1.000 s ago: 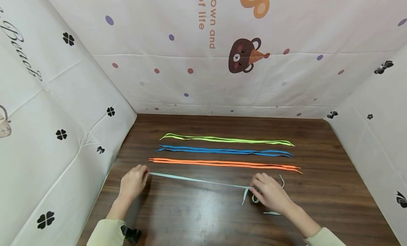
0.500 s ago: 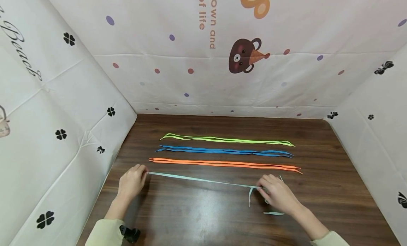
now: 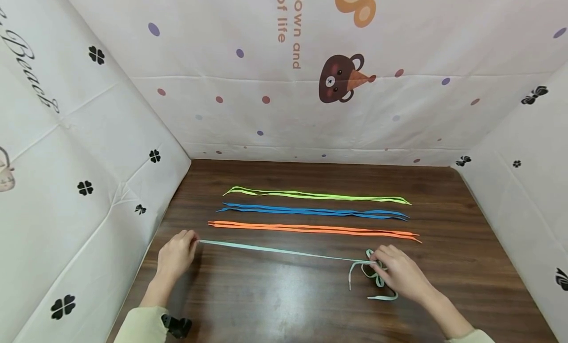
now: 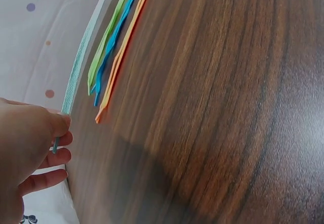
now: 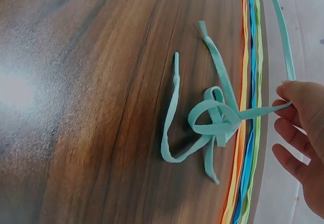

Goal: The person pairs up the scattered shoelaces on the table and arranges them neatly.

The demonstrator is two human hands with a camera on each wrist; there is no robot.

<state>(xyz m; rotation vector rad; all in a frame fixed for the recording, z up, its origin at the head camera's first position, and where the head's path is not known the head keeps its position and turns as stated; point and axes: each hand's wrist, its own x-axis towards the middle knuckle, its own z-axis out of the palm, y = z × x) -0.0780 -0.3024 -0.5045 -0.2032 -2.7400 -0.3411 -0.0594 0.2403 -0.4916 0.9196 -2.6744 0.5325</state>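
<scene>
A flat mint-green shoelace (image 3: 275,251) stretches straight between my two hands above the wooden table. My left hand (image 3: 175,257) pinches it close to one end between thumb and forefinger; in the left wrist view the short tip of the lace (image 4: 55,145) pokes out below the thumb. Farther along, my right hand (image 3: 401,274) pinches it between thumb and fingertips. Beyond that grip the lace hangs in a loose tangle of loops (image 5: 217,128), with several loose ends spread over the wood in the right wrist view.
Behind the stretched lace, orange laces (image 3: 310,228), blue laces (image 3: 306,211) and yellow-green laces (image 3: 306,194) lie in near-parallel rows across the table (image 3: 248,303). Printed white cloth walls (image 3: 284,116) rise at the back and both sides. A black device (image 3: 177,326) sits by the left sleeve.
My right hand has slid to the right and my left hand slightly left, so the taut stretch of shoelace is longer. More of the loops now show beside the right hand.
</scene>
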